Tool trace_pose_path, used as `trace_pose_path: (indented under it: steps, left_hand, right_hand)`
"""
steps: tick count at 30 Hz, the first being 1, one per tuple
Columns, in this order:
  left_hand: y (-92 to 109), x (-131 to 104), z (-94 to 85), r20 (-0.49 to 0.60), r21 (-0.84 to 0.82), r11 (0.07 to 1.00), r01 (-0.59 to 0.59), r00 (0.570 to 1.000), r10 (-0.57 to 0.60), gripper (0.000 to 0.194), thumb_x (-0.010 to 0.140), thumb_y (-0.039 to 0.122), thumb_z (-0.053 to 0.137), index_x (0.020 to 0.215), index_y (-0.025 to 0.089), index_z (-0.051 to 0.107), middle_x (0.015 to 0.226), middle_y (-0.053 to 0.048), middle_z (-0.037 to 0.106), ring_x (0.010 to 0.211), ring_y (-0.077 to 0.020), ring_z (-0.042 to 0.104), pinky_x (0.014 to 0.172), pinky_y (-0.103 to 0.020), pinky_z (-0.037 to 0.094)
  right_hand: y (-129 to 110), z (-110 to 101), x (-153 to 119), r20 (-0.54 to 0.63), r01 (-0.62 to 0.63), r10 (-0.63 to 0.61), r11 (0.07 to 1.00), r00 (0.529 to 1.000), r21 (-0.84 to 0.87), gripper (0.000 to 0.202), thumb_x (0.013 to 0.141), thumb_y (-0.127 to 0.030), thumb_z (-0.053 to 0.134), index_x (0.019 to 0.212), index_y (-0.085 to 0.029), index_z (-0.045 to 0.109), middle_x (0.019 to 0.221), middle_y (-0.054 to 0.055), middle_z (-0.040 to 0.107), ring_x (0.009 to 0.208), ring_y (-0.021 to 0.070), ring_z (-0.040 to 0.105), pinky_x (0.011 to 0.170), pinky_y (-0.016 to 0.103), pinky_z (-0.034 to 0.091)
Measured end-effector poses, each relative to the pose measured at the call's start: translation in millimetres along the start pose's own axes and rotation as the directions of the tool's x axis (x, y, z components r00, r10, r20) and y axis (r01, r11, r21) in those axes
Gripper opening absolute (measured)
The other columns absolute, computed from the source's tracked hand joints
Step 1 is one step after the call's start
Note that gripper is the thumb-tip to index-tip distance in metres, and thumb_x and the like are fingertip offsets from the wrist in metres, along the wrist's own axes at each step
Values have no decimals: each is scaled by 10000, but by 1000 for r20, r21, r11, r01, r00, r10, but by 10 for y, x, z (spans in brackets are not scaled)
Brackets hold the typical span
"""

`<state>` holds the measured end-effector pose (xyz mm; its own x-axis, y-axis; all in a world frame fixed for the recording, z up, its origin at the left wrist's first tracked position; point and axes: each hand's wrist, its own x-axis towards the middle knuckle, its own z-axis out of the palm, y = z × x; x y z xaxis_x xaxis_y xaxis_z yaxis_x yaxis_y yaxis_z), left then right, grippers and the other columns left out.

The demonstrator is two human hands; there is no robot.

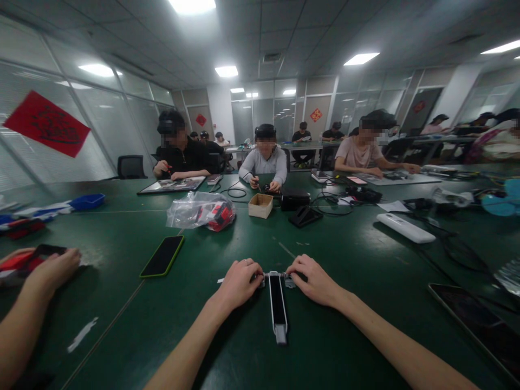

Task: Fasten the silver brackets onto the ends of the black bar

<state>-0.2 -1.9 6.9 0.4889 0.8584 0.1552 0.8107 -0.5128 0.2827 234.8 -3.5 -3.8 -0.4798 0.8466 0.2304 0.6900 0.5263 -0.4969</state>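
A slim white-framed device (278, 303) lies at six o'clock on the green table (219, 244). Left hand (240, 281) (ten o'clock) and right hand (316, 279) (two) curl fingers at its metal side fittings (290, 282); neither grip nor work done or left can be told.

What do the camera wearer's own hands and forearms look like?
Both forearms are bare, with no sleeve in view. The left hand and the right hand wear no gloves, and no watch shows on either wrist. A small glint on a left finger may be a ring.
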Motion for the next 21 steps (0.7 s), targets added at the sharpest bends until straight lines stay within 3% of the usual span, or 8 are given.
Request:
trace_pose_path:
  steps: [6,21]
  left_hand:
    - [-15,10,28,13,13,1000,2,1000,-2,140,876,255,485,888,209,616,905,-23,613,864,-173,560,754,-286,378]
    - [-3,-7,-23,-3,-10,1000,-5,1000,5,136,861,266,503,892,209,622,908,-26,612,865,-175,566,770,-289,388]
  right_hand:
    - [13,29,6,-54,23,-23,1000,998,9,224,881,-225,421,920,-183,637,931,61,585,887,178,507,793,352,421]
    - [25,53,6,-63,24,-23,1000,998,10,229,879,-236,419,911,-190,641,907,63,597,867,182,515,777,359,439]
